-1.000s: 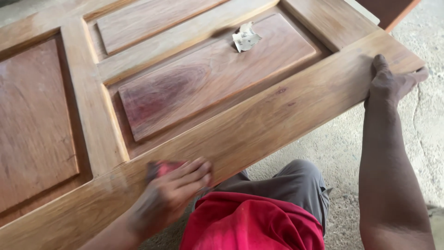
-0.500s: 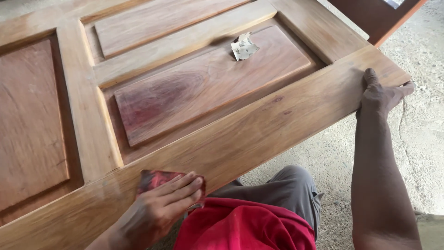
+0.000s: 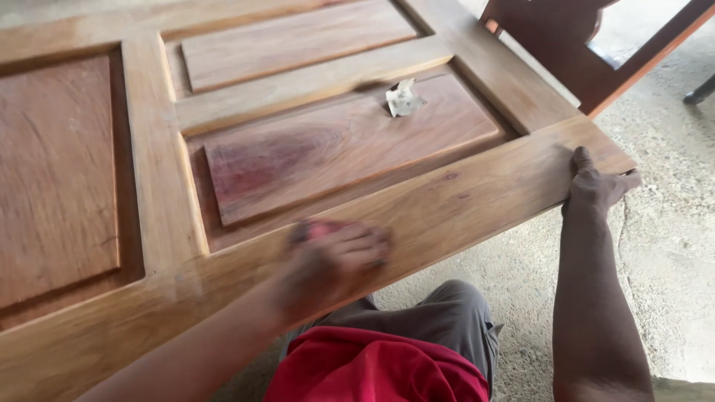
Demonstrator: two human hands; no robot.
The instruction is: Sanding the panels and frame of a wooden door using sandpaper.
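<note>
The panelled wooden door (image 3: 313, 160) lay flat under both hands. The right hand (image 3: 596, 186) gripped its far corner, fingers spread over the edge. The left hand (image 3: 335, 260), blurred, had slid rightward along the near rail since half a second before, fingers pressed together over a reddish sanding piece (image 3: 319, 229): sanding continued. A crumpled scrap (image 3: 404, 98) lay beyond the fingers.

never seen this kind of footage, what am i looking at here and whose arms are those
The single picture comes from a camera worn on a person's head, looking down, so both arms are the wearer's own. A large panelled brown wooden door lies flat in front of them. The left hand, blurred, presses a small red pad, hard to make out, on the door's near rail. The right hand grips the door's corner. A crumpled pale scrap lies on a panel. A dark wooden frame stands behind, on grey concrete floor.
</note>
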